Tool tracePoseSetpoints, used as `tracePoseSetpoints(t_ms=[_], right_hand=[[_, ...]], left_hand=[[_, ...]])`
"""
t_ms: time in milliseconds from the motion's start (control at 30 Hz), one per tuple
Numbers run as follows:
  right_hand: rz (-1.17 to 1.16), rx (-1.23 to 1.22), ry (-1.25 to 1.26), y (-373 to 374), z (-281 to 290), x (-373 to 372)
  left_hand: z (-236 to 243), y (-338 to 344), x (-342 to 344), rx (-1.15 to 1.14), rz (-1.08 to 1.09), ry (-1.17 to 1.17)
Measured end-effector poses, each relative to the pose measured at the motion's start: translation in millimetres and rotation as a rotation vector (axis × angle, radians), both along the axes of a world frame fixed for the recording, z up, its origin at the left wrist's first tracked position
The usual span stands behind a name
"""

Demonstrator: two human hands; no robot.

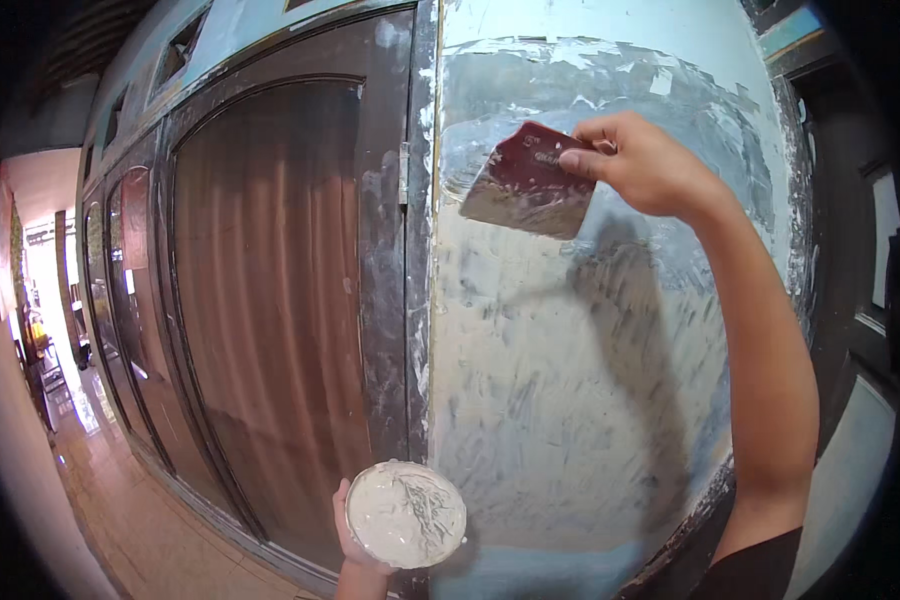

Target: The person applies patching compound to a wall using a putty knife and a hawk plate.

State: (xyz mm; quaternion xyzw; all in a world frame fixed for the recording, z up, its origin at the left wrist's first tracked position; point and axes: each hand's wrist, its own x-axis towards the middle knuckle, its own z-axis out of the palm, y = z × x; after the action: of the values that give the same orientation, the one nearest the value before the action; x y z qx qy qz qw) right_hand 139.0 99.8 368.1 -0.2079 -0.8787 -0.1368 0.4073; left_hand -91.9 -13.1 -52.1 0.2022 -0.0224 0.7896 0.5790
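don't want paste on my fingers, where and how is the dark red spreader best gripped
Probably take the spreader by its cleaner upper right edge, from the right, thumb on the near face, as the right hand does: it's flat, its lower part smeared with pale paste.

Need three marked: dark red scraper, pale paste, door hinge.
Dark red scraper [532, 178]: head view, middle of its flat face.
Pale paste [376, 510]: head view, smoother left part of its surface.
Door hinge [404, 174]: head view, middle of its length.

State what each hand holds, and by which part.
Right hand: dark red spreader, by its upper right corner. Left hand: round container of pale paste, by its left side; underside hidden.
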Motion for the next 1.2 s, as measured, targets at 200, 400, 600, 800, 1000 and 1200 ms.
tracePoseSetpoints(t_ms=[200,400,600,800,1000,1200], right_hand=[[0.051,0.040,0.034,10,23,-31],[-0.121,-0.061,0.086,23,31,-61],[-0.127,-0.111,0.123,38,34,-66],[-0.139,0.008,0.123,52,32,-67],[-0.080,0.122,0.226,51,33,-70],[0.101,-0.181,0.197,40,32,-70]], left_hand=[[1,2,-30,-0.003,0.006,0.022],[3,1,-66,-0.031,0.126,0.051],[-7,5,-98,-0.061,0.145,0.045],[-7,12,-108,-0.063,0.091,0.001],[-14,22,-111,-0.057,0.070,-0.005],[-18,23,-115,-0.097,0.093,-0.014]])
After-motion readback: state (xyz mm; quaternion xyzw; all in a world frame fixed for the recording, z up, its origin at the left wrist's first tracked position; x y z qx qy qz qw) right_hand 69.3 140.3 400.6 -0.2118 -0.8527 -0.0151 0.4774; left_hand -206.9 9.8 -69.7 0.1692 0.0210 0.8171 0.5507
